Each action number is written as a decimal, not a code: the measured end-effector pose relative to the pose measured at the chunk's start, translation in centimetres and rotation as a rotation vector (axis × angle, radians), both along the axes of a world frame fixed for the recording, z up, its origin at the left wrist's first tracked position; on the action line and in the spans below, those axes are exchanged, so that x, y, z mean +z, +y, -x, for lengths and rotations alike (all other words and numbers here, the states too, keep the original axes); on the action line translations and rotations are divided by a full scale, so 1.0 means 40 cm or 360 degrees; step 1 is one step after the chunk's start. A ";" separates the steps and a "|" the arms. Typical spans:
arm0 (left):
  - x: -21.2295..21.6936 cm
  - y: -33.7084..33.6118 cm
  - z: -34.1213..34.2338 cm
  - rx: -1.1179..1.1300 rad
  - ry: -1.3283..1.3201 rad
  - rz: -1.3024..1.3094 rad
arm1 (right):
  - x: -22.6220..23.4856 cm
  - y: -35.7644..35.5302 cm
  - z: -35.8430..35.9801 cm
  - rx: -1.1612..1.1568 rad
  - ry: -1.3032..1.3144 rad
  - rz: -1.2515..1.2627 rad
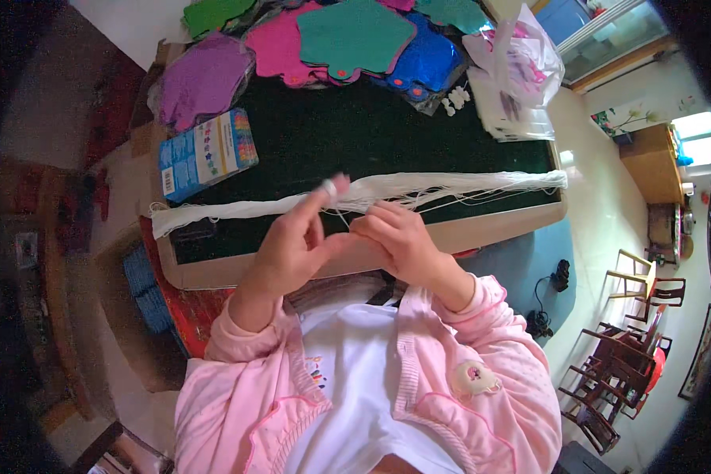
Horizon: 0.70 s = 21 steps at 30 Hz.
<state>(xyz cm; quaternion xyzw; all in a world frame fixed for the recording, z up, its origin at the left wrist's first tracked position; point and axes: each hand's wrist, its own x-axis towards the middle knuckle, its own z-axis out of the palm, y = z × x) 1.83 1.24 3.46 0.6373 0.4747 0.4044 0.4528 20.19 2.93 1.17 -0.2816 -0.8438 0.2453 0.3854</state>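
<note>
A long bundle of white string (253, 208) stretches across the dark green table top, tied or gathered at both ends and fanned into loose strands at the middle. In front of it is my left hand (288, 241), its index finger raised with a few turns of white string (329, 188) around it near the tip. The left thumb reaches toward my right hand (399, 237), whose fingers are closed in a pinch on the string. Between the two hands runs a short, thin strand. The exact grip at the meeting fingertips is partly hidden.
Stacked felt-like shapes in purple (201, 83), pink, teal (355, 39) and blue lie along the far side. A blue and white pack of coloured pens (208, 154) is at left. White plastic bags (517, 79) sit far right, beside small white pieces (456, 100). Wooden chairs (608, 371) stand beyond.
</note>
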 end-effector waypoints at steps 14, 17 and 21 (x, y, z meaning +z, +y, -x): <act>0.041 -0.028 -0.004 -0.0068 -0.0421 0.0379 | 0.023 -0.008 -0.050 -0.0180 0.0002 0.0329; 0.007 -0.024 0.039 -0.0926 0.0465 0.0355 | 0.023 -0.028 -0.038 -0.0036 0.0026 0.0278; 0.048 -0.051 0.006 -0.0236 -0.0928 0.0657 | 0.035 -0.014 -0.040 -0.0153 0.0119 0.0386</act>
